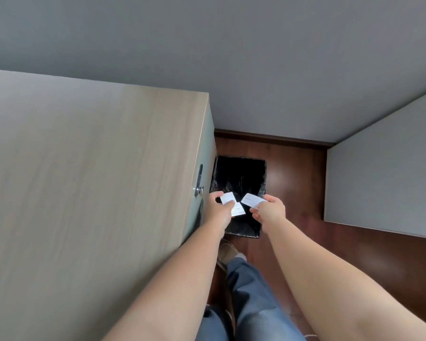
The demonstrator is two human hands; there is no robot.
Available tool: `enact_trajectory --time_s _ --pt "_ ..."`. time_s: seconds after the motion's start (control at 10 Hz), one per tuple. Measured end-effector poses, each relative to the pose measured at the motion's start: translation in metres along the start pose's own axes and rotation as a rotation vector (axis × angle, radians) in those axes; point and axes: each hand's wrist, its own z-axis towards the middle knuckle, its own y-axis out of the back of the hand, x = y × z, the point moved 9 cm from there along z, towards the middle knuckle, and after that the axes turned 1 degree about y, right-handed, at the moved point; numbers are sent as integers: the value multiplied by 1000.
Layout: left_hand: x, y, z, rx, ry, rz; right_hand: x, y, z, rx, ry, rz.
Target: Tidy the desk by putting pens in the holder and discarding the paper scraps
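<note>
Both my hands reach out over a black-lined waste bin (241,173) standing on the floor. My left hand (219,207) pinches white paper scraps (228,198), with another white piece (239,209) showing just below its fingers. My right hand (271,209) grips a separate white scrap (252,200) by its edge. All the scraps hover above the bin's open mouth. No pens or pen holder are in view.
A light wooden cabinet (96,180) with a lock and handle (199,180) stands close on the left, touching the bin's side. A grey panel (384,183) rises on the right. Dark wooden floor (295,193) lies between. My jeans-clad legs (251,296) are below.
</note>
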Motion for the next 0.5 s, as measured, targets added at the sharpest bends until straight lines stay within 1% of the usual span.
enact_trajectory --time_s 0.1,0.2,0.3,0.4,0.5 --pt "14 -7 10 33 73 12 -2 -5 3 74 -45 -24" --pt "21 -1 12 7 111 27 -1 -6 5 135 -64 -47" --pt "21 5 4 27 84 88 8 -6 -2 175 -44 -73" --pt "16 7 -22 141 4 182 26 -12 -18 224 14 -85" --pt "25 14 -66 256 -96 344 49 -14 -38 283 95 -84"
